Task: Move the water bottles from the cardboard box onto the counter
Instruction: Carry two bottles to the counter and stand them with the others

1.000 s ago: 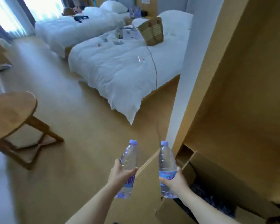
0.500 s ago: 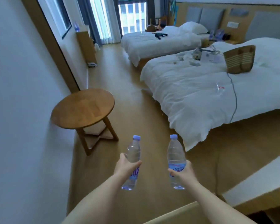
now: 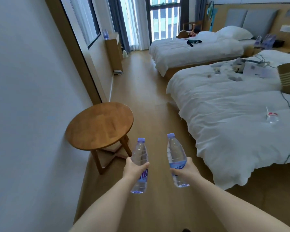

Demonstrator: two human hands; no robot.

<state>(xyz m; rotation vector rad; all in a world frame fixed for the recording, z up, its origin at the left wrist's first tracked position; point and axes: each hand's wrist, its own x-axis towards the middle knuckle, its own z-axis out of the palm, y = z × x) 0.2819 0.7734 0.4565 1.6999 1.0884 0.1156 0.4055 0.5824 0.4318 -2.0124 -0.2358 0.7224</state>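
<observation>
Two water bottles: one point(image 3: 139, 164) gripped by the left hand's fingers point(image 3: 145, 165), one point(image 3: 176, 159) by the right hand's fingers point(image 3: 174, 173). One round wooden table point(image 3: 99, 125) ahead-left of them. Two white beds: the near bed point(image 3: 224, 114) ahead-right, the far bed point(image 3: 191, 49) beyond.

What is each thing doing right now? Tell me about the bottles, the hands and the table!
Left hand: grips the left bottle.
Left bottle: capped, held tilted, in the air.
Right hand: grips the right bottle.
Right bottle: capped, held tilted, in the air.
Round table: standing by the wall.
Near bed: rumpled, with things lying on it.
</observation>
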